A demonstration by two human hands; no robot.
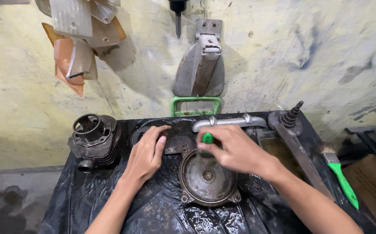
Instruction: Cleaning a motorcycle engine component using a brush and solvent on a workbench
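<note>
- Our right hand (235, 149) sits at the centre of the frame, its fingers closed around a green-handled tool (207, 138), held over the top edge of a round, greasy metal cover (207, 177).
- Our left hand (147, 151) lies just left of centre, fingers loosely spread and pressed flat on a dark engine part (170, 132); it grips nothing.
- The round cover rests on the tabletop (153, 208), which is draped in wet black plastic, in the lower middle of the frame.
- At the left edge stands a finned cylinder (93, 138), well apart from the cover.
- Behind the hands lies a curved silvery lever (229, 122), crossing just above the right knuckles.
- To the right, a long flat arm with a stepped gear shaft (293, 116) runs diagonally down.
- A green-handled brush (339, 173) lies at the far right edge.
- A worn grey seat-shaped part (199, 69) hangs on the wall above a green frame (195, 105).
</note>
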